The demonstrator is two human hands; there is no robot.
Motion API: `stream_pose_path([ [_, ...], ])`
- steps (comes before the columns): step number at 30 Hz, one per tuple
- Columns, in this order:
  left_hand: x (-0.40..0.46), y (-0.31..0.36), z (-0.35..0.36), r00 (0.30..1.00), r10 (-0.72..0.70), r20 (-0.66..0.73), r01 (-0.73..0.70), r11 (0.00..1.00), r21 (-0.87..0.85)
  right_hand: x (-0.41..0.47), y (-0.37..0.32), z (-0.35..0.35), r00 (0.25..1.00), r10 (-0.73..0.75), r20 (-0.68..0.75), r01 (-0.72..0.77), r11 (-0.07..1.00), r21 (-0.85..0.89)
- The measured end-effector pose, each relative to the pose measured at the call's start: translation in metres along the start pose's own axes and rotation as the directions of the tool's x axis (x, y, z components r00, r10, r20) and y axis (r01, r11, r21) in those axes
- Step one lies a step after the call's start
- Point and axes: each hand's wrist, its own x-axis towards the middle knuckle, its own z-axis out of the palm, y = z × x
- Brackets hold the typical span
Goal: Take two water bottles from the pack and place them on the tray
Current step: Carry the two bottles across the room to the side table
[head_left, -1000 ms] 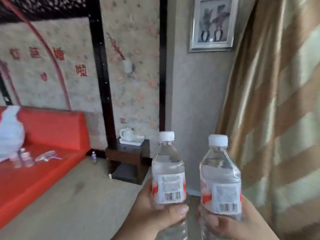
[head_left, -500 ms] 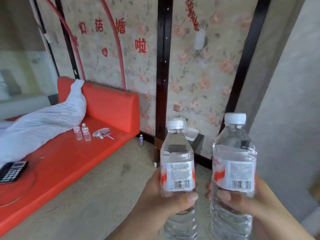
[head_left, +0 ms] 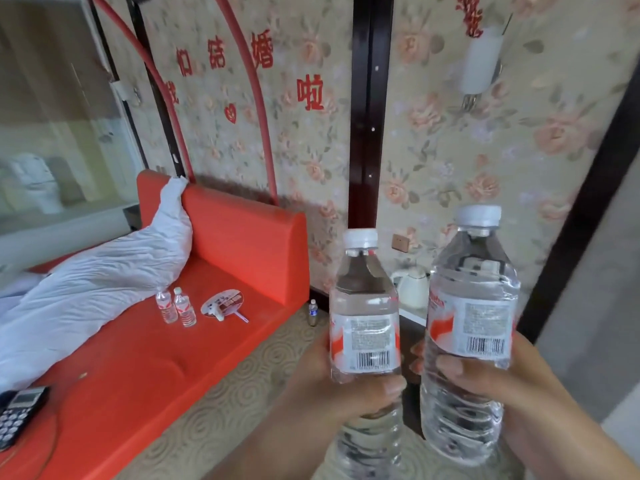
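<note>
Head view: bottle [head_left: 365,327] bases cropped.

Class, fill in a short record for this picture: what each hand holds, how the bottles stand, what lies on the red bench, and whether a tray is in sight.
left hand: shut around the left bottle, white cap on
right hand: shut around the right bottle, white cap on
bottle pose: both upright, side by side, apart
red bench: two small bottles, a hand fan, a white cloth, a phone at the near end
floor: one small bottle by the wall
tray: none in view
</note>
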Motion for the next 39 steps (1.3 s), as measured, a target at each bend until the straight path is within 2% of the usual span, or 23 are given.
stream_pose_path([
  [3, 0.078, -0.018, -0.047, 1.000, -0.013, -0.003, 0.013, 1.000, -0.002, 0.083, 0.026, 0.001, 1.000, -0.018, -0.002, 0.018, 0.999, -0.031],
  [5, 0.138, -0.034, -0.079, 0.999, -0.014, 0.046, 0.014, 1.000, -0.001, 0.139, 0.046, 0.002, 0.999, -0.034, -0.003, 0.034, 0.999, -0.014],
  [8, 0.207, -0.044, -0.109, 0.995, -0.013, 0.094, 0.011, 1.000, 0.022, 0.202, 0.062, -0.001, 1.000, -0.026, -0.018, 0.027, 0.996, 0.084],
  [10, 0.262, -0.052, -0.126, 0.990, -0.045, 0.137, 0.045, 0.999, 0.005, 0.250, 0.074, -0.005, 0.996, 0.004, -0.086, 0.008, 0.989, 0.146],
  [18, 0.455, -0.099, -0.143, 0.920, -0.145, 0.365, 0.162, 0.987, -0.014, 0.387, 0.119, -0.056, 0.981, -0.044, -0.187, 0.051, 0.998, 0.030],
  [23, 0.555, -0.151, -0.138, 0.890, -0.153, 0.429, 0.159, 0.987, 0.021, 0.474, 0.145, -0.107, 0.993, -0.018, -0.120, 0.023, 0.999, 0.035],
  [28, 0.648, -0.197, -0.136, 0.926, -0.205, 0.318, 0.138, 0.965, 0.222, 0.552, 0.167, -0.170, 0.982, 0.061, -0.178, -0.080, 0.992, -0.099],
  [32, 0.707, -0.255, -0.141, 0.908, -0.273, 0.319, 0.142, 0.914, 0.379, 0.602, 0.212, -0.216, 0.978, 0.103, -0.181, -0.133, 0.978, -0.161],
  [36, 0.752, -0.346, -0.142, 0.890, -0.304, 0.339, 0.120, 0.874, 0.470, 0.633, 0.297, -0.255, 0.955, 0.201, -0.218, -0.233, 0.964, -0.130],
  [39, 0.772, -0.422, -0.137, 0.857, -0.336, 0.390, 0.078, 0.833, 0.547, 0.636, 0.379, -0.280, 0.899, 0.283, -0.334, -0.346, 0.927, -0.147],
])
